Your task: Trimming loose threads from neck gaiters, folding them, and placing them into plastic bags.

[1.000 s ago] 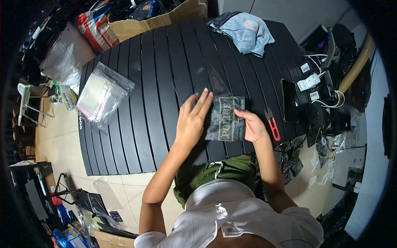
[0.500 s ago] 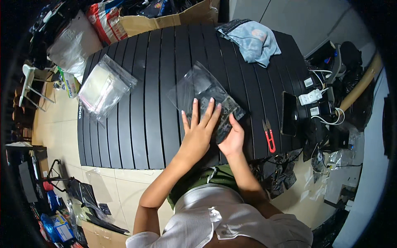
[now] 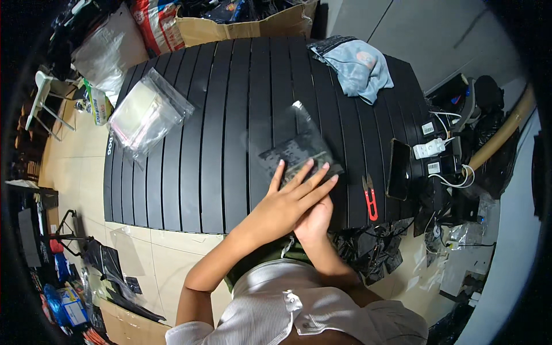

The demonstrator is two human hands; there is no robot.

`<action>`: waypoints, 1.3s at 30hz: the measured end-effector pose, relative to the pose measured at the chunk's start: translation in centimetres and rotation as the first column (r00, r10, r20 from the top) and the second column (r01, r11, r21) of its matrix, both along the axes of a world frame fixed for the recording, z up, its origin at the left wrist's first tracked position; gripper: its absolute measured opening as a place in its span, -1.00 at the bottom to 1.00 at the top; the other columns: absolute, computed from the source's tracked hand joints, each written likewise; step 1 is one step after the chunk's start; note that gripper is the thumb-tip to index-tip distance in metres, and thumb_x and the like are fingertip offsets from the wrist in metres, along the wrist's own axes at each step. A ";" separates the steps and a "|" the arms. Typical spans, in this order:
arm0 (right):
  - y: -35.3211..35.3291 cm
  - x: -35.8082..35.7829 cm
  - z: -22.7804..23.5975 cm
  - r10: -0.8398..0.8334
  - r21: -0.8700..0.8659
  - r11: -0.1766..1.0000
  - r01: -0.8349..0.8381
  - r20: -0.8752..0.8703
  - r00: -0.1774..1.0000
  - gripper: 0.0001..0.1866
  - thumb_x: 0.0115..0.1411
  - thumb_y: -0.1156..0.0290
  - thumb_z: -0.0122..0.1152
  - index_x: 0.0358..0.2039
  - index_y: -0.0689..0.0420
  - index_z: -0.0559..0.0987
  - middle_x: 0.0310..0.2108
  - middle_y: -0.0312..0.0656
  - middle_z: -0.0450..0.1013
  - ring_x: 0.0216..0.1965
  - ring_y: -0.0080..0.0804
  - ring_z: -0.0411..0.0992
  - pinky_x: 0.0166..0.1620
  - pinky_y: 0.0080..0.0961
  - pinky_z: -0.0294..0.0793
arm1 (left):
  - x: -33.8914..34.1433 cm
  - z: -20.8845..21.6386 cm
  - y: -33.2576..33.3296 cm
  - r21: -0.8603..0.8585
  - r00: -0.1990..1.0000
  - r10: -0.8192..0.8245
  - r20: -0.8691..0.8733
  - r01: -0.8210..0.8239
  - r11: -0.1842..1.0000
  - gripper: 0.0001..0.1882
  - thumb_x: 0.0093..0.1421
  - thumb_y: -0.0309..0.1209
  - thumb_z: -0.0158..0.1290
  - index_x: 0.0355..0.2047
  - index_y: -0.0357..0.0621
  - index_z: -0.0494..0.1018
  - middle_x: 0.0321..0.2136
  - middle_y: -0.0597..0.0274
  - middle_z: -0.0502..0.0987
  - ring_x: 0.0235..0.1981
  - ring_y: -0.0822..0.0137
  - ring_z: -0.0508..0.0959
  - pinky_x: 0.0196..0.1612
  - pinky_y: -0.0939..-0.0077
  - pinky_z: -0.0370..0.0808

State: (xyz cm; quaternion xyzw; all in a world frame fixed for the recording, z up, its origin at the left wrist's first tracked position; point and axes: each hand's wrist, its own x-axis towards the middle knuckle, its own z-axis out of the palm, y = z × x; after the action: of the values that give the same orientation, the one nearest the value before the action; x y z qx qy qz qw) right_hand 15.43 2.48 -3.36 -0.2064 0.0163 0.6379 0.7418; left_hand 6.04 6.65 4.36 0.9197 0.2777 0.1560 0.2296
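Near the front middle of the black slatted table point(image 3: 227, 144) lies a clear plastic bag point(image 3: 300, 118) with a folded, dark camouflage-patterned piece of cloth point(image 3: 292, 150) inside its near end. My left hand point(image 3: 287, 202) rests flat across the lower part of the bag, fingers stretched out and a little apart. Beneath it, my right hand point(image 3: 315, 221) is at the bag's near right edge, its palm side partly showing. The left hand hides the right hand's fingers. The bag's far end looks flat and see-through, with a shiny upper corner.
Several clear bags point(image 3: 150, 115) lie in a pile at the left. Red-handled thread snips point(image 3: 370, 200) and a dark phone point(image 3: 398, 169) are to the right, beside a white plug point(image 3: 430, 148) with cables. A light blue garment point(image 3: 362, 69) lies at the far right; behind stands a cardboard box point(image 3: 247, 30).
My left hand has slid toward me and right, now overlapping my right hand. The right hand has drawn nearer to me. More of the camouflage cloth shows in the bag.
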 end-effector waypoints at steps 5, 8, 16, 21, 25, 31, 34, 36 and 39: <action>0.5 -0.4 -0.9 0.008 -0.429 0.902 0.054 0.142 0.990 -0.57 0.24 0.12 -0.28 -0.02 0.14 0.31 -0.08 -0.23 0.29 0.01 -0.31 0.22 0.10 -0.32 0.14 | -0.1 -0.5 -0.5 -0.177 0.995 -0.096 0.040 0.101 0.979 -0.25 -0.06 -0.63 -0.08 0.19 0.08 0.04 0.17 0.27 0.12 0.22 0.23 0.05 0.22 0.03 -0.27; 0.2 0.3 -3.6 0.028 -0.072 0.997 0.011 0.517 0.856 -0.64 0.19 0.14 -0.17 -0.22 0.16 0.40 -0.22 -0.27 0.33 -0.14 -0.42 0.29 -0.05 -0.45 0.29 | -0.3 -0.6 -1.0 -0.081 0.976 -0.210 -0.048 0.206 0.975 -0.25 -0.07 -0.56 -0.02 0.18 0.09 0.06 0.17 0.12 0.11 0.23 0.16 0.03 0.22 0.06 -0.25; 0.6 0.8 0.4 0.165 -0.051 0.983 -0.177 -0.188 0.968 -0.67 0.04 0.55 -0.06 -0.12 0.29 0.38 -0.12 -0.04 0.38 -0.10 -0.20 0.38 0.01 -0.25 0.33 | -2.4 -7.6 -2.1 -0.842 -0.070 0.936 0.345 0.417 0.341 -0.40 0.18 -0.20 -0.11 0.14 -0.20 0.00 0.13 0.11 0.10 0.16 0.26 0.10 0.16 0.37 0.02; -0.4 0.5 -2.6 0.199 -0.186 0.959 -0.215 -0.100 0.975 -0.64 0.04 0.59 -0.09 -0.09 0.33 0.36 -0.08 -0.06 0.36 -0.09 -0.28 0.37 0.03 -0.32 0.31 | -1.2 -7.8 0.2 -0.871 0.028 0.947 0.320 0.402 0.282 -0.54 0.20 -0.27 -0.14 0.09 -0.16 0.15 -0.07 0.17 0.36 -0.07 0.34 0.37 0.01 0.46 0.29; -0.3 1.1 -2.5 0.338 -0.093 0.937 -0.336 0.014 0.941 -0.64 0.05 0.63 -0.10 -0.09 0.33 0.35 -0.10 -0.07 0.38 -0.08 -0.30 0.37 0.06 -0.37 0.30 | -1.0 -7.7 0.2 -0.875 0.002 0.954 0.299 0.399 0.273 -0.50 0.18 -0.31 -0.12 0.13 -0.12 0.10 -0.08 0.17 0.34 -0.08 0.33 0.37 -0.02 0.45 0.33; 0.6 0.5 -0.4 0.345 -0.029 0.939 -0.344 0.053 0.937 -0.62 -0.01 0.72 -0.08 -0.11 0.29 0.38 -0.14 -0.08 0.40 -0.08 -0.29 0.37 0.06 -0.39 0.30 | -1.2 -5.8 0.3 -0.845 0.071 0.923 0.378 0.433 0.313 -0.48 0.11 -0.45 -0.05 0.10 -0.12 0.10 -0.10 0.11 0.35 -0.11 0.28 0.40 -0.07 0.38 0.39; 1.2 1.1 -0.5 0.361 -0.041 0.932 -0.359 0.057 0.931 -0.61 -0.04 0.74 -0.06 -0.13 0.27 0.39 -0.18 -0.10 0.42 -0.12 -0.30 0.39 0.01 -0.41 0.33 | -1.5 -6.2 -0.6 -0.866 0.162 0.938 0.306 0.456 0.204 -0.53 0.04 -0.59 -0.01 -0.01 -0.17 0.18 -0.16 0.15 0.39 -0.14 0.28 0.42 -0.05 0.36 0.37; 1.4 1.3 -0.6 0.396 -0.043 0.918 -0.394 0.095 0.913 -0.61 -0.07 0.76 -0.04 -0.16 0.26 0.41 -0.22 -0.10 0.43 -0.15 -0.28 0.40 -0.04 -0.41 0.36 | -1.4 -5.8 -1.2 -0.867 0.146 0.938 0.314 0.447 0.220 -0.56 0.06 -0.56 -0.02 -0.02 -0.19 0.20 -0.17 0.14 0.41 -0.14 0.25 0.43 -0.01 0.34 0.33; 1.5 0.7 1.2 0.410 -0.059 0.912 -0.407 0.056 0.910 -0.61 -0.08 0.76 -0.02 -0.16 0.27 0.41 -0.21 -0.10 0.43 -0.14 -0.27 0.40 -0.03 -0.40 0.35 | -3.4 -6.5 -0.3 -0.683 0.126 0.969 0.213 0.728 0.055 -0.61 0.10 -0.50 -0.04 -0.04 -0.22 0.22 -0.14 0.11 0.40 -0.11 0.23 0.42 -0.01 0.33 0.34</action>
State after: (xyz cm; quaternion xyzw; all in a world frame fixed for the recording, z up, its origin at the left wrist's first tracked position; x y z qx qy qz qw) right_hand 16.10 3.96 -2.12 -0.2437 -0.0374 0.7710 0.5872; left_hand 2.65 6.34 -2.10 0.0193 0.2129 0.4959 0.8417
